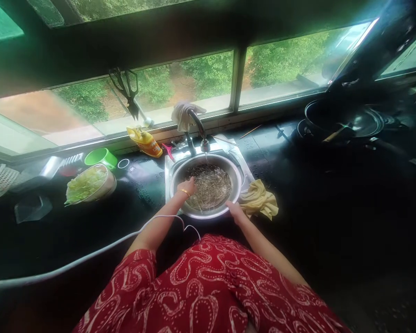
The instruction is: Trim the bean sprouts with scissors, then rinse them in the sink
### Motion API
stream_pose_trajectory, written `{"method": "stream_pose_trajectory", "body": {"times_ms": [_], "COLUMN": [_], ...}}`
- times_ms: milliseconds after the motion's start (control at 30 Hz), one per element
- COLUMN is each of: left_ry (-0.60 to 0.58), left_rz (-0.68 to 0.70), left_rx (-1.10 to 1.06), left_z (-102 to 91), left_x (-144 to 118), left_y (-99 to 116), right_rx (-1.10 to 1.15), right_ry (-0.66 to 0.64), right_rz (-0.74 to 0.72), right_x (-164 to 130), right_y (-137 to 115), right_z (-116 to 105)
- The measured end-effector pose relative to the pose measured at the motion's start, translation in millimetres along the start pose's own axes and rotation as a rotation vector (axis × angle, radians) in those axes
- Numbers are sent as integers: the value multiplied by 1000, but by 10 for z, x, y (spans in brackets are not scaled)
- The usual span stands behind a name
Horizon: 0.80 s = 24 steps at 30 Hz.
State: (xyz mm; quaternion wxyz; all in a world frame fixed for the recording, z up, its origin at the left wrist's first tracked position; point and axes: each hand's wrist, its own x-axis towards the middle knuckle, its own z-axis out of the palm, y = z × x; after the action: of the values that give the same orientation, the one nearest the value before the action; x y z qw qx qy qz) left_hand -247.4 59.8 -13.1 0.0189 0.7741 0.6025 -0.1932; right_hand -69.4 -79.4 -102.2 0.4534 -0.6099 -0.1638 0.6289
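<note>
At far left of the frame sits a white basket w/ holes (2,181), then a bowl of cut greens (90,182), set off to the side, prob. to leave room by the sink (242,156). A green mug (104,157) is just behind it. Upper left of center, black scissors (129,90) hang by the window, prob. to be out of the way; a yellow bottle (144,141) leans below. In the middle is the metal basin (235,180) w/ thin brown strands (211,189) in water, right under the tap (198,124), so the stream falls in. L hand (187,186) is partly curled over the basin's left inside; can't tell if it's got hold of any strands. R hand (234,209) is closed on the lower right rim, prob. to keep it steady. A yellow cloth (260,199) lies just beside, maybe handy for wiping. At upper right, a wok (314,121) sits well apart.
</note>
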Motion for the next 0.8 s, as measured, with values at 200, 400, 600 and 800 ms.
{"method": "stream_pose_trajectory", "body": {"times_ms": [200, 400, 600, 800], "left_ry": [86, -13, 106, -12], "left_rz": [5, 159, 179, 444], "left_rx": [-32, -49, -17, 68], "left_z": [202, 410, 302, 540], "left_x": [453, 669, 508, 437], "left_y": [-147, 38, -111, 36], "right_rx": [21, 21, 16, 8], "right_ry": [1, 8, 13, 14], "right_rz": [-19, -33, -30, -34], "right_x": [-22, -5, 30, 31], "right_y": [16, 23, 30, 69], "right_z": [3, 8, -14, -32]}}
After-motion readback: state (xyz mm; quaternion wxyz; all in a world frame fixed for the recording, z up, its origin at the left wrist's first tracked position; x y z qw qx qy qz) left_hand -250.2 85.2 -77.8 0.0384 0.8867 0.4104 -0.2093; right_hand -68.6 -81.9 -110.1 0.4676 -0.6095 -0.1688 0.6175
